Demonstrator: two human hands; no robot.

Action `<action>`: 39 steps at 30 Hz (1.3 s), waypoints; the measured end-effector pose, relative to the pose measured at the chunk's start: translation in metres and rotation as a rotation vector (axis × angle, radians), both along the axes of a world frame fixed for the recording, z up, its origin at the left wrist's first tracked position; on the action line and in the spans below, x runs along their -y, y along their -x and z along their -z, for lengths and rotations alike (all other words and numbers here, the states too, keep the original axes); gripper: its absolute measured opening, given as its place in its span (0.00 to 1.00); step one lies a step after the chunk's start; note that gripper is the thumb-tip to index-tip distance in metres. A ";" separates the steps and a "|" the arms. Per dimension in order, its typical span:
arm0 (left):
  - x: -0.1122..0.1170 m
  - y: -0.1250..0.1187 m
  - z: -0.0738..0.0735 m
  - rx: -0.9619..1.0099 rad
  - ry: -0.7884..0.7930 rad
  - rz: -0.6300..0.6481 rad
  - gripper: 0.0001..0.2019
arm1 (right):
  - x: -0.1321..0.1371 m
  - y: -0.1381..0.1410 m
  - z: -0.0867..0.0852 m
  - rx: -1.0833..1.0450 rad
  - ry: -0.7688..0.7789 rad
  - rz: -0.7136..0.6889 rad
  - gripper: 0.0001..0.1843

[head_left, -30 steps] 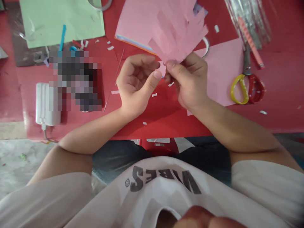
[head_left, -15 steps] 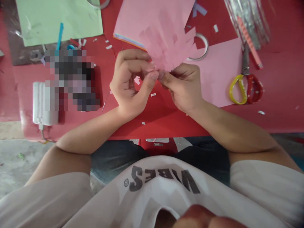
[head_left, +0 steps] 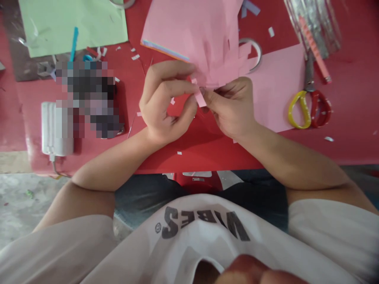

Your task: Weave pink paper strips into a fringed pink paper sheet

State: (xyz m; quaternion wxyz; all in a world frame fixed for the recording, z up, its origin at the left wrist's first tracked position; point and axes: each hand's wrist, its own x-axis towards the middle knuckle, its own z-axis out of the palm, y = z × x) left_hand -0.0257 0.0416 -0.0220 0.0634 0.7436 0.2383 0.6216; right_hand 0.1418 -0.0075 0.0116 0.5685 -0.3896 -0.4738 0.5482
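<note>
Right hand [head_left: 232, 106]: thumb and fingers clamped on the lower edge of a fringed pink paper [head_left: 220, 71]
Left hand [head_left: 166, 102]: just beside my right, fingers curled, thumb and fingertips at a short pink tab [head_left: 201, 98]; whether they pinch it I cannot tell
Fringed pink paper: up off the worktop [head_left: 352, 130], its cut strips fanning away from me across the near part of a paper stack [head_left: 174, 27] and in front of a tape roll [head_left: 259, 55]
Paper stack: pink sheet on top, bluish and orange edges showing along the near side
Pink sheet [head_left: 278, 90]: flat to my right, partly hidden behind my right hand, with the tape roll overlapping its far edge
Scissors [head_left: 310, 88]: one yellow handle, one red, at the pink sheet's right edge, blades pointing away from me
Pink stick [head_left: 315, 49]: slanting beside the scissors, over shiny silver strips [head_left: 316, 19]
Far left: a light green sheet [head_left: 74, 23], a narrow blue strip [head_left: 74, 45] and a white case [head_left: 49, 126] with a cable in its near end, beside a pixelated patch I cannot make out
Scraps: small white bits scattered around my hands
</note>
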 end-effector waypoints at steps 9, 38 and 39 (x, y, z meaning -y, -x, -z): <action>0.013 -0.001 -0.014 -0.056 0.030 0.053 0.12 | 0.001 -0.002 -0.004 0.090 0.011 -0.007 0.26; 0.013 -0.004 -0.014 0.019 0.080 -0.005 0.12 | -0.011 -0.017 -0.015 0.195 -0.156 0.020 0.09; 0.013 -0.004 -0.016 0.018 0.096 -0.004 0.11 | -0.011 -0.018 -0.015 0.186 -0.155 0.016 0.08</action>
